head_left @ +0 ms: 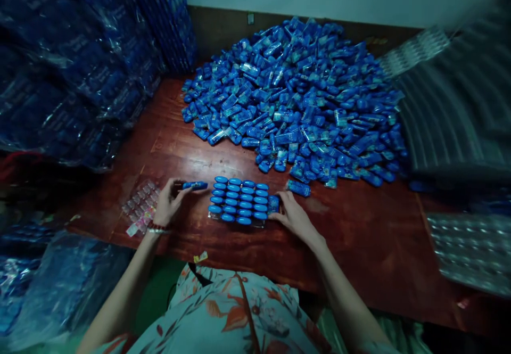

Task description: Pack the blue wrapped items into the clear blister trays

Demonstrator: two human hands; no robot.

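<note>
My left hand [171,203], with a bracelet at the wrist, pinches a small blue plastic bottle [195,186] that lies sideways above the table, left of the rows. In front of me stand several tight rows of blue rounded ends [239,200], looking like the same bottles set on end, with clear plastic [214,215] showing at the lower edge. At the right side of these rows, my right hand [293,213] has its fingers closed on another small blue bottle [273,204]. Just beyond that hand lies one loose blue bottle [298,188].
A large heap of blue bottles [295,98] covers the back of the wooden table [359,242]. Stacked blue wrapped packs [72,66] rise at left. Clear moulded trays [471,247] lie at right, more [459,104] behind. A pink-and-clear blister sheet [141,205] lies by my left wrist.
</note>
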